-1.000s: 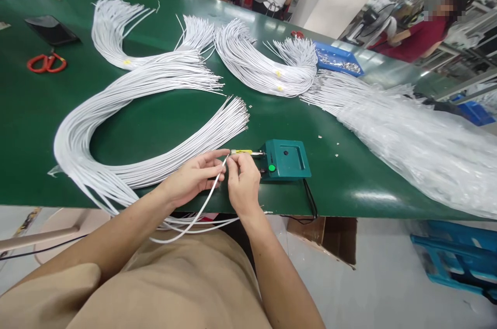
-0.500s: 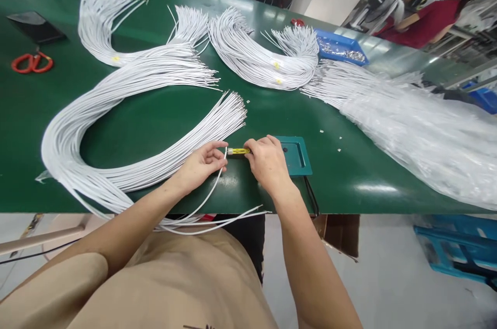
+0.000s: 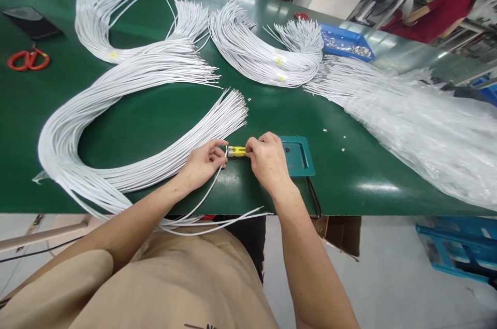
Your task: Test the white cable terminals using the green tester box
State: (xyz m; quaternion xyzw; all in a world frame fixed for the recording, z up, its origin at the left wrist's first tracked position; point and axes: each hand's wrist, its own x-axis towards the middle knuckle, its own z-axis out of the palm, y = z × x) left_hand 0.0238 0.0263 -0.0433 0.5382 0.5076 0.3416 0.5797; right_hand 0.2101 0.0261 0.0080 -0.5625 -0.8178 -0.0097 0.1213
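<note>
A single white cable [image 3: 212,185] is pinched between the thumb and fingers of my left hand [image 3: 202,164]. My right hand [image 3: 268,161] grips a small yellow tool with a metal end [image 3: 239,151]; its exact kind is unclear. The metal end meets the cable at my left fingertips, where fine detail is too small to tell. Just behind my left hand runs a thick curved bundle of white cables [image 3: 58,137]. A few loose cable ends [image 3: 233,217] stick out over the table's front edge.
Further bundles of white cables [image 3: 252,55] lie at the back, beside a blue tray [image 3: 330,32] of small metal parts. A teal tray [image 3: 310,163] sits by my right hand. Scissors [image 3: 29,60] and a phone [image 3: 33,23] are left; bagged cables [image 3: 423,122] lie right. Two people are beyond.
The yellow tool has turned in my right hand, so a broader side of it shows. My left hand keeps its pinch on the cable. The view has shifted slightly.
</note>
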